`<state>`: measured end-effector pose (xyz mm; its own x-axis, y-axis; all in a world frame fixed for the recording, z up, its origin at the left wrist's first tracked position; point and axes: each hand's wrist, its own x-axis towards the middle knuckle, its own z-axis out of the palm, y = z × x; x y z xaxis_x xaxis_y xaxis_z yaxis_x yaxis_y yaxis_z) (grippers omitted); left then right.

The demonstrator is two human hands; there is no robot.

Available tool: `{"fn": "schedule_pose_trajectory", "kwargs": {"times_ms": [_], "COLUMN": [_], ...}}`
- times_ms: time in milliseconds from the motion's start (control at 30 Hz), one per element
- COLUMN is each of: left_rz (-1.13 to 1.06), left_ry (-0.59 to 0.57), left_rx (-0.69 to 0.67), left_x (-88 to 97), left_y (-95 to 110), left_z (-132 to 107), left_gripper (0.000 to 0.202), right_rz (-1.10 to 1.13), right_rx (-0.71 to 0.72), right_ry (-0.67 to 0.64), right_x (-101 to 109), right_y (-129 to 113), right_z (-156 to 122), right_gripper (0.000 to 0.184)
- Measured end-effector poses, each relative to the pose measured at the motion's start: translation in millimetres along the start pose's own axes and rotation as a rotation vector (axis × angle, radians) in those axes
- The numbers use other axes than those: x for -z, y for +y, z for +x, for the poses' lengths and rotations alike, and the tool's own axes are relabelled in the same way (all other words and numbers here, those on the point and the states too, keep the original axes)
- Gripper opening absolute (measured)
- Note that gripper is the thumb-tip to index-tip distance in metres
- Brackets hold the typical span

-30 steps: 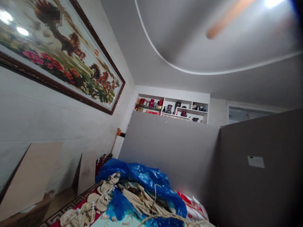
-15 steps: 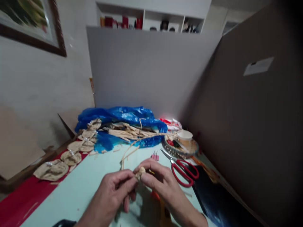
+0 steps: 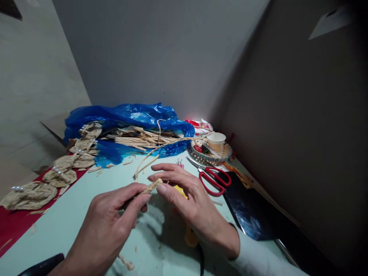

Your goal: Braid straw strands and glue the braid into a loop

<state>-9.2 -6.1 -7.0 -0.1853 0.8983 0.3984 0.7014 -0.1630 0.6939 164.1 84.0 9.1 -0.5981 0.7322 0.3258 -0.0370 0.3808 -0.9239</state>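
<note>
My left hand (image 3: 110, 218) and my right hand (image 3: 184, 195) meet over the pale green table top (image 3: 71, 222). Both pinch a short tan straw piece (image 3: 152, 186) between thumb and fingers. A long straw strand (image 3: 149, 157) runs from the hands back toward the straw bundle (image 3: 138, 138) lying on a blue plastic bag (image 3: 123, 117). A yellow object (image 3: 189, 237) lies under my right hand, mostly hidden.
Red-handled scissors (image 3: 211, 178) lie right of my hands. A woven tray (image 3: 211, 153) with a paper cup (image 3: 216, 141) stands behind them. Several woven straw pieces (image 3: 60, 174) line a red cloth at left. Grey boards wall in the back and right.
The view has tilted down from the ceiling and wall to the table. My hands have come into view and now hold the straw piece nearer the camera.
</note>
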Motion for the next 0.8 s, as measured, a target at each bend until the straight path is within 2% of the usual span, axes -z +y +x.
{"fn": "schedule_pose_trajectory", "kwargs": {"times_ms": [67, 133, 200, 267, 300, 367, 533, 700, 800], "left_rz": [0.032, 0.103, 0.212, 0.294, 0.313, 0.323, 0.37, 0.312, 0.3], "left_ry": [0.026, 0.049, 0.105, 0.164, 0.175, 0.169, 0.123, 0.121, 0.079], "left_rx": [-0.066, -0.162, -0.263, -0.311, -0.321, -0.343, -0.402, -0.402, -0.397], "left_x": [-1.8, -3.8, -5.9, -7.6, -8.2, -8.8, -9.2, -9.5, -8.9], "left_y": [-0.1, -1.0, -1.9, -2.5, -2.9, -4.9, -13.3, -7.5, -2.7], "left_z": [-3.5, -7.1, -8.9, -9.1, -8.9, -9.2, -13.0, -13.7, -14.5], "left_gripper": [0.018, 0.016, 0.018, 0.019, 0.018, 0.017, 0.01, 0.012, 0.017], "right_rz": [0.007, 0.036, 0.059, 0.07, 0.072, 0.084, 0.033, -0.205, -0.311], "right_rx": [-0.07, -0.094, -0.078, -0.072, -0.075, -0.082, -0.022, 0.094, 0.19], "right_ry": [0.074, 0.139, 0.136, 0.086, 0.061, 0.046, 0.121, -0.052, -0.087], "right_x": [10.0, 18.3, 20.6, 17.0, 14.2, 9.7, 10.5, 3.0, -6.0], "right_y": [1.1, 2.1, 3.0, 4.1, 4.7, 5.7, 3.8, 1.6, 4.2], "right_z": [3.8, 7.1, 8.9, 8.4, 7.5, 5.3, 2.5, -2.7, -9.7], "right_gripper": [0.036, 0.038, 0.027, 0.013, 0.012, 0.017, 0.021, 0.012, 0.014]}}
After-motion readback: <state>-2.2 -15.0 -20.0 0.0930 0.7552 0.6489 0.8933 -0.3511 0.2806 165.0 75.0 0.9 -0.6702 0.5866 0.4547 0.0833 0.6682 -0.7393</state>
